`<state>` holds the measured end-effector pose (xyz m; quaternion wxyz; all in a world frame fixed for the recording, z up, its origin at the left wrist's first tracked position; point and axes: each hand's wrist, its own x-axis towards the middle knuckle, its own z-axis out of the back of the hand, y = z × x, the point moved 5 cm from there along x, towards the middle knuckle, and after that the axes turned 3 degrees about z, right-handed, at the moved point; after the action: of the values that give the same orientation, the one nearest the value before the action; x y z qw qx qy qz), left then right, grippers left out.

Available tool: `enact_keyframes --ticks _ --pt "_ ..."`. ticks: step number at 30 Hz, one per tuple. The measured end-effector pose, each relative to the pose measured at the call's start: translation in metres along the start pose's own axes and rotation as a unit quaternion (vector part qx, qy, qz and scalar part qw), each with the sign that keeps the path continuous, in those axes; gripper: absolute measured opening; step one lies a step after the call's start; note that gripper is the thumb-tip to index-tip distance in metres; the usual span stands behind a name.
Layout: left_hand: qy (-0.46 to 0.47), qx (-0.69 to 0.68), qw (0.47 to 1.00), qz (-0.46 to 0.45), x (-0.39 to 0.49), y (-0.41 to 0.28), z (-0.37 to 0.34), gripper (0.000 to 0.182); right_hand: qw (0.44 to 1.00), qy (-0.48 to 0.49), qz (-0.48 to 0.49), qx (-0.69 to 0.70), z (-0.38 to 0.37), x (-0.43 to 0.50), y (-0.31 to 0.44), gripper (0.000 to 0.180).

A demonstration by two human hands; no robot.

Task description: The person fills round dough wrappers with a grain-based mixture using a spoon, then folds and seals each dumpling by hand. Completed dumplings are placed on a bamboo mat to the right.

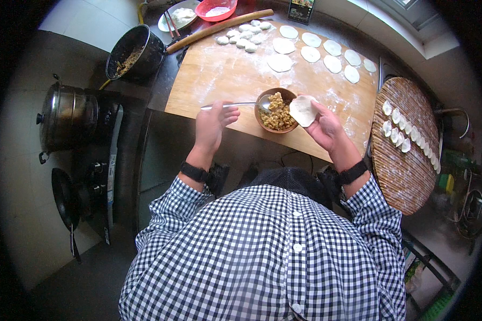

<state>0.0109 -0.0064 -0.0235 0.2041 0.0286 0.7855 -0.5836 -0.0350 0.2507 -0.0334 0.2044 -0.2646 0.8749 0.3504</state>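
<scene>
My left hand holds a metal spoon by its handle, thumb across it and the other fingers loosely extended. The spoon's head rests at the left inside of a brown bowl, against a crumbly yellow-brown filling. Just right of the bowl, my right hand supports a round dough wrapper, thumb at its right edge and fingers beneath. The wrapper lies flat and partly overlaps the bowl's rim. Both hands are over the near side of a floured wooden board.
Several flat wrappers and dough pieces lie at the board's far side, beside a rolling pin. On the right, a round stalk tray bears rows of dumplings. A black pot and a lidded pot stand left.
</scene>
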Motion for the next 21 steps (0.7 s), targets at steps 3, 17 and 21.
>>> enact_keyframes --ticks 3,17,21 --pt "0.013 0.000 1.000 -0.015 -0.006 -0.010 -0.005 0.035 1.000 0.012 -0.014 0.000 -0.009 0.010 -0.006 0.037" --pt "0.128 0.379 0.798 -0.450 -0.074 -0.035 -0.056 0.016 0.993 0.057 -0.069 0.072 -0.030 0.012 -0.023 0.044" --pt "0.134 0.365 0.790 -0.475 -0.079 -0.033 -0.059 0.018 0.988 0.084 -0.074 0.106 -0.033 0.007 -0.020 0.045"
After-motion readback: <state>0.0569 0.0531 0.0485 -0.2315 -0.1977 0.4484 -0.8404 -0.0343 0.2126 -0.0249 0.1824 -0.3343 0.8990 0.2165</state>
